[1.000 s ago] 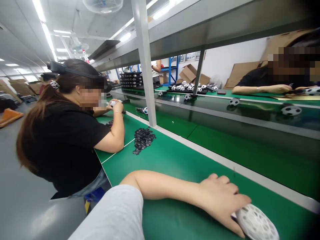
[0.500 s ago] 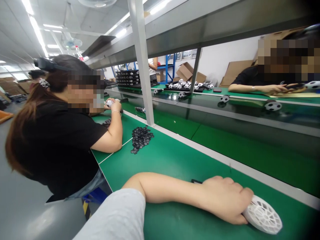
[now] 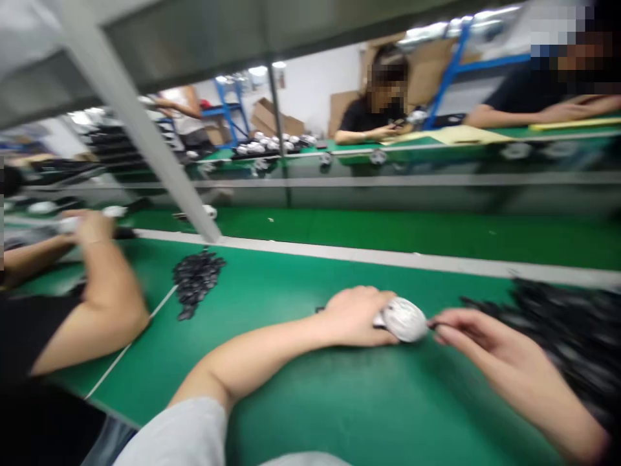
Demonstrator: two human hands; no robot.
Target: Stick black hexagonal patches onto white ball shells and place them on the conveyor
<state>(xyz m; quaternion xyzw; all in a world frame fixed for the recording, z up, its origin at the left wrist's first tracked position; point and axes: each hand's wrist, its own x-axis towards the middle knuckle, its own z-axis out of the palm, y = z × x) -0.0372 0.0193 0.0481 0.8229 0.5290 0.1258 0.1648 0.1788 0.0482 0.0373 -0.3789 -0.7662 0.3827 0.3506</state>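
Observation:
My left hand (image 3: 359, 316) is wrapped round a white ball-shaped piece (image 3: 406, 320) low over the green worktop (image 3: 310, 388). Ridges cross its blurred face. A dark part shows behind my left wrist, and most of it is covered by the hand. Just right of the white piece, my right hand (image 3: 499, 356) pinches a small black piece (image 3: 433, 325) between thumb and forefinger. The black piece is close to the white one; whether they touch I cannot tell. Under and beyond my right hand lies a big heap of black pieces (image 3: 572, 323).
A smaller heap of black pieces (image 3: 196, 278) lies left, by a slanted metal post (image 3: 145, 142). A co-worker's arm (image 3: 111, 278) rests at the left. A raised strip (image 3: 339, 252) borders the green conveyor (image 3: 349, 226). Other people sit across, near black-and-white balls (image 3: 266, 144).
The view has swung right, bringing my right hand, its black piece and the large black heap into sight. My left hand still holds the white piece.

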